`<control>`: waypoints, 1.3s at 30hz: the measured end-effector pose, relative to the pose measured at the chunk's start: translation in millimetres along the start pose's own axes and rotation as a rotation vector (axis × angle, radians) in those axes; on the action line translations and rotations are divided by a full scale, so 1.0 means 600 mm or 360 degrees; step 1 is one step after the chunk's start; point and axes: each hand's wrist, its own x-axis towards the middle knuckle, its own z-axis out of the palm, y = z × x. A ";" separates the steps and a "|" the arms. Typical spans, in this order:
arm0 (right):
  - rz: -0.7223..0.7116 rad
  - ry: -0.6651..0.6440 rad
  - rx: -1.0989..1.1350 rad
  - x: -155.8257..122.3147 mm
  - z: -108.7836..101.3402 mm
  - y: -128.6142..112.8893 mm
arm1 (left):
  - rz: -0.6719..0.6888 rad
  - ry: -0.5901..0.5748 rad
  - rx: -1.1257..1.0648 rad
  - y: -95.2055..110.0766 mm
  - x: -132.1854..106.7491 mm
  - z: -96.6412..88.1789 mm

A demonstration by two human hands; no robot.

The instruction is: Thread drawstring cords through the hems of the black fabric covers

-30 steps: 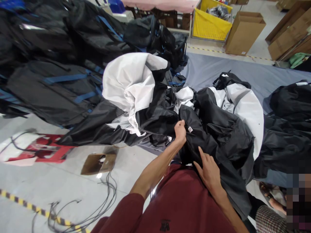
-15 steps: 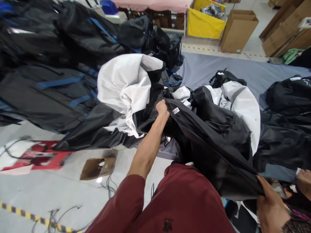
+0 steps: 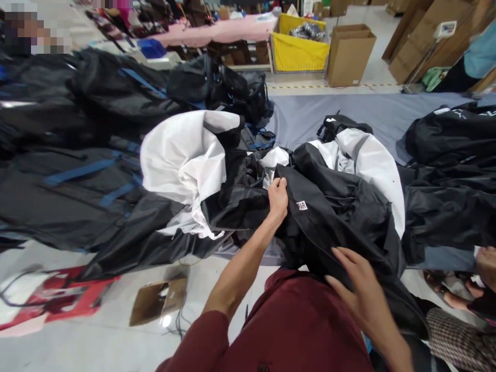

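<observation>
My left hand is closed on the top edge of a black fabric bag. A small white label with dark letters is on the bag beside that hand. Over the bag's lower part is my right hand, its fingers stretched out and apart, the fingertips at or just above the fabric. White lining bulges from the black cloth on the right. To the left of my left hand lies another bunched white piece, joined to dark fabric.
Black bags with blue straps pile up at left; more black bags lie at right on the grey-covered table. Another person's hand is at the right edge. A cardboard box and red frame are on the floor.
My right hand has let go of the bag's lower right edge and moved left and up over it, fingers opened. That edge has dropped. My left hand keeps its grip.
</observation>
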 end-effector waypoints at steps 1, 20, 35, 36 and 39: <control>-0.0079 0.0013 -0.0031 0.032 0.028 -0.025 | 0.0031 -0.0041 0.0025 -0.002 -0.013 -0.005; -0.1002 0.0070 -0.0038 0.066 0.095 -0.039 | -0.0736 0.0091 -0.0304 0.003 -0.104 -0.093; -0.0685 0.0166 0.0085 0.059 0.115 -0.064 | -0.0430 0.0057 -0.0014 -0.023 -0.201 -0.085; -0.0667 0.0164 0.0100 0.061 0.118 -0.059 | -0.0438 0.0086 -0.0007 -0.023 -0.208 -0.081; -0.0604 0.0119 0.0187 0.052 0.125 -0.045 | -0.0537 0.0248 -0.0016 -0.031 -0.231 -0.075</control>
